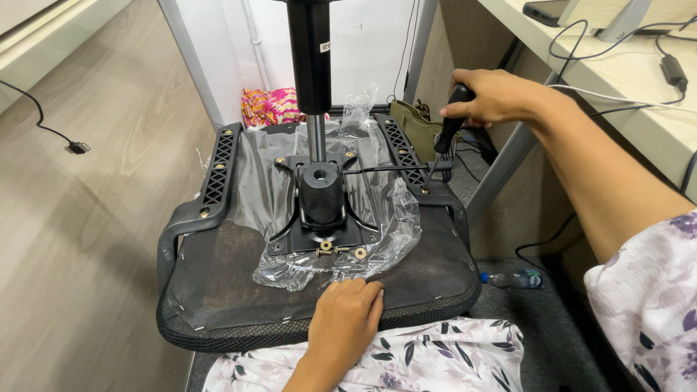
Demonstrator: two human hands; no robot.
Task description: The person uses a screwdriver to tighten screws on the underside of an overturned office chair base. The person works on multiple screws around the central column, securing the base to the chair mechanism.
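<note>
An upturned black office chair seat [218,290] rests against my lap, underside up. A black metal mechanism plate [319,207] with a gas cylinder [310,58] sits at its middle, over crumpled clear plastic wrap [377,218]. My right hand [494,96] grips a black-handled screwdriver [449,131]; its tip meets a screw on the right armrest bracket [406,156]. My left hand [347,316] lies flat on the seat's near edge, fingers together, holding nothing. Loose brass washers and a bolt [341,250] lie by the plate's near edge.
A left armrest bracket [218,170] mirrors the right one. A desk [617,72] with cables stands at right, its grey leg [504,163] close to the chair. A plastic bottle [512,279] lies on the floor. Pink cloth [272,107] and an olive bag [417,123] sit behind.
</note>
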